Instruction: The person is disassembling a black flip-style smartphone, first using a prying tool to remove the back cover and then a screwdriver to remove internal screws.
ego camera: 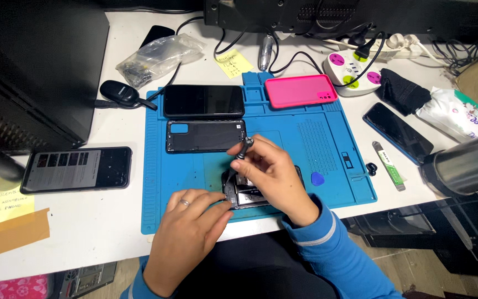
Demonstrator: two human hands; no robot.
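The left hand (192, 221) presses its closed fingers on the near left edge of an opened phone (250, 195) lying at the front of the blue mat (327, 149). Just above it, the right hand (272, 174) grips a black screwdriver (241, 153) upright, tip down on the phone. Farther back lie a black back cover (206, 136), then a dark phone (203, 101) and a pink case (301, 90).

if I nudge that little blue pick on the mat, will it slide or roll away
The blue pick looks thin and flat, so it should slide rather than roll. It is probably very light. The blue mat looks rubbery, so it may grip and stop the pick quickly.
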